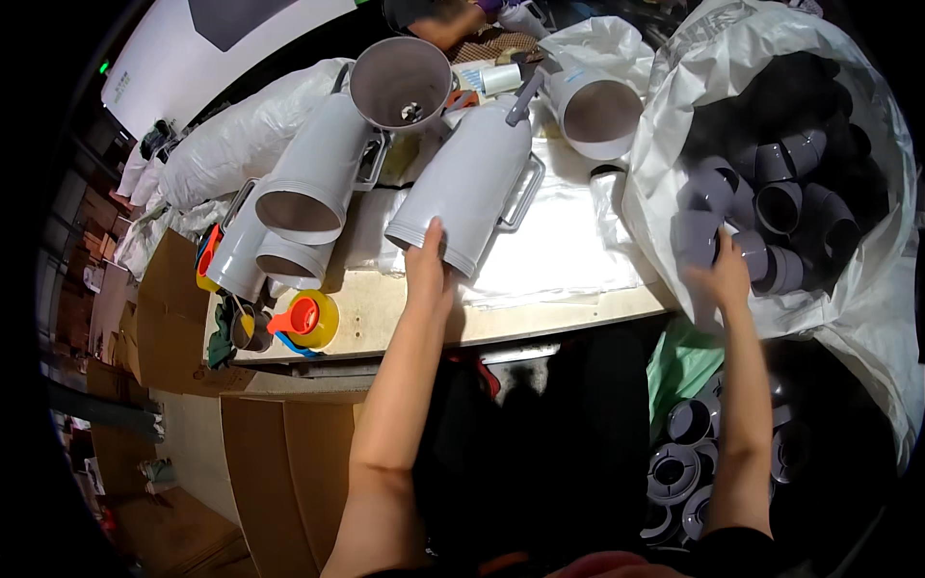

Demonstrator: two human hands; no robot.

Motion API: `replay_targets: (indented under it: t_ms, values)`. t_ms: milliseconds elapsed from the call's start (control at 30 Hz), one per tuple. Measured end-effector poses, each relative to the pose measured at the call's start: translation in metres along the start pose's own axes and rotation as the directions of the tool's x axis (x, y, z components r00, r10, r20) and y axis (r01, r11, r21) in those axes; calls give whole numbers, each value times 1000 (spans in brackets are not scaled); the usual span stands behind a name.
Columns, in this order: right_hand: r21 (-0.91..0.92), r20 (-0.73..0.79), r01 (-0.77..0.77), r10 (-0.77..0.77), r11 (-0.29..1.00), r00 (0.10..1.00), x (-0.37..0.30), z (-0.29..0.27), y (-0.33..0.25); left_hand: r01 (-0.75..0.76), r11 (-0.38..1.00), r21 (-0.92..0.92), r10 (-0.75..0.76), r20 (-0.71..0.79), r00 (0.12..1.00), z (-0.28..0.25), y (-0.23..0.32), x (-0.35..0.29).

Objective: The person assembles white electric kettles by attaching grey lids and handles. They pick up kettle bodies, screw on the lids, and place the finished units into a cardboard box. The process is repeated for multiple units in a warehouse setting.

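My left hand [427,265] grips the lower rim of a light grey jug body [472,178]. The jug lies tilted on the table, its side handle to the right and its narrow end pointing away. At the near edge of a large white plastic bag [655,193], my right hand [725,275] is closed on a short, round grey plastic part [698,237]; both are slightly blurred. More grey curved plastic parts [779,205] lie in the bag. To the left of my left hand are more grey jug bodies [313,173], some stacked with open ends toward me.
Another jug body [599,114] lies beyond white plastic sheets [554,231] on the wooden table [385,313]. Orange and yellow cups [313,316] stand at its near left. Cardboard boxes [279,482] are below left; grey ring-shaped parts [673,472] fill a container below right. Someone's arm [448,27] shows across the table.
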State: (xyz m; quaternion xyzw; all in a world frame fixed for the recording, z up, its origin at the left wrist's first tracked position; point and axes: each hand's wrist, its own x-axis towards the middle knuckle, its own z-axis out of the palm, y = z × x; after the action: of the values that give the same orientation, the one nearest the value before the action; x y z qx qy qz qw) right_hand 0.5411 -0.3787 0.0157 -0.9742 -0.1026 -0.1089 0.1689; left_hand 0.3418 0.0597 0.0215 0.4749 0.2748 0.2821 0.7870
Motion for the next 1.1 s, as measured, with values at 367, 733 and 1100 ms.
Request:
replay_targets:
  t_ms: [367, 733, 1100]
  values:
    - [198, -155, 180, -151, 964, 976, -103, -96, 0, -453, 691, 564, 655, -224, 721, -95, 89, -179]
    - [664, 435, 455, -801, 593, 411, -161, -57, -124, -527, 849, 23, 523, -175, 834, -152, 137, -214]
    - [909, 295, 37, -704, 414, 646, -322, -17, -93, -675, 718, 170, 480, 582, 657, -77, 160, -186]
